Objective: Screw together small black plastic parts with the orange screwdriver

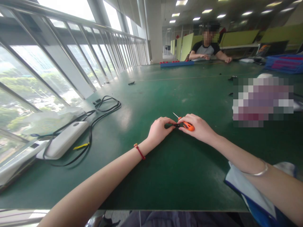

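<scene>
My right hand (195, 126) is closed around a screwdriver (188, 126) with an orange and black handle. Its thin metal shaft points up and to the left, away from me. In my left hand (161, 129), thumb and fingers pinch a small black part (175, 125), too small to name. The fingertips of both hands meet at this part, just above the green table (142, 176). Whether the right fingers also touch the black part I cannot tell.
A white power strip (63, 140) with a looped black cable (91, 132) lies at the left, beside the railing (71, 34). Far across sits a person (205, 49) near a blue tray (177, 64). A blue basket (284, 64) stands far right; blue-white cloth (248, 186) lies under my right forearm.
</scene>
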A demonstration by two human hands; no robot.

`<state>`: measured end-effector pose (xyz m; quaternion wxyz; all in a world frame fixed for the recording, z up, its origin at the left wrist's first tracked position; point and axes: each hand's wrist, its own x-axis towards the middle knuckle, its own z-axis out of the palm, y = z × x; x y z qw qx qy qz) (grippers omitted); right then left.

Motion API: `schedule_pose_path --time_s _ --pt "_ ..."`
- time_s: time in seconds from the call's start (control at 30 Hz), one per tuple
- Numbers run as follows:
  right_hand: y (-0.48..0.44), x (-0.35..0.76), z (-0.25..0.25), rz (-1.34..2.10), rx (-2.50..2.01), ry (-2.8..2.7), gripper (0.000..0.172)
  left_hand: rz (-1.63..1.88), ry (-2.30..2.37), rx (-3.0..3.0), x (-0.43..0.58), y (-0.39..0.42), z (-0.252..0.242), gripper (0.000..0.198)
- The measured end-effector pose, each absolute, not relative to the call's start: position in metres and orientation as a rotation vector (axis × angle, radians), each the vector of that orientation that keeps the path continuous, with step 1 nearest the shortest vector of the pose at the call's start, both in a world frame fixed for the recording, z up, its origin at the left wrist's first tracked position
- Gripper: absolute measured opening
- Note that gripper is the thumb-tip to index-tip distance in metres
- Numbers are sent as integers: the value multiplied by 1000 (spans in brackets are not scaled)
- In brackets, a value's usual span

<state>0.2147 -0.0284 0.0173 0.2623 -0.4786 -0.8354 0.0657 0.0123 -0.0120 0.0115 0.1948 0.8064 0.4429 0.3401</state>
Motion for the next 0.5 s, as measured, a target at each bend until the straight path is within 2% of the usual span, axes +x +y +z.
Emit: schedule_pose_path --time_s 0.23,0.5 --pt "-29 213 20 128 -1324 -2266 11 1003 1134 2184 11 -9 11 9" --pt "-30 214 17 218 -1387 -2236 14 956 1227 2202 12 -8 11 11"
